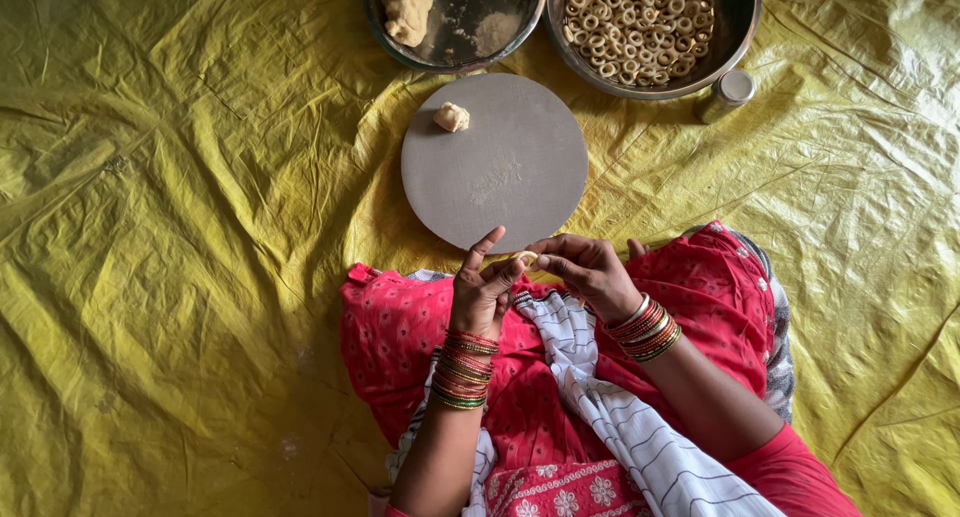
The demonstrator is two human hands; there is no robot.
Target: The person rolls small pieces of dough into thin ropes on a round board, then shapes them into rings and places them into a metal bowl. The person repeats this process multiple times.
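Yellow tarp (180, 227), small steel tin (726, 92).

The person wears a bright red garment printed all over with small pale flowers, its lower edge trimmed with a band of larger white blossoms. A white cloth with thin dark stripes runs across the lap, just below the round grey board (494, 162). The left hand (483, 289) and the right hand (590, 273) are bare, and each wrist carries a thick stack of red, green and gold bangles.
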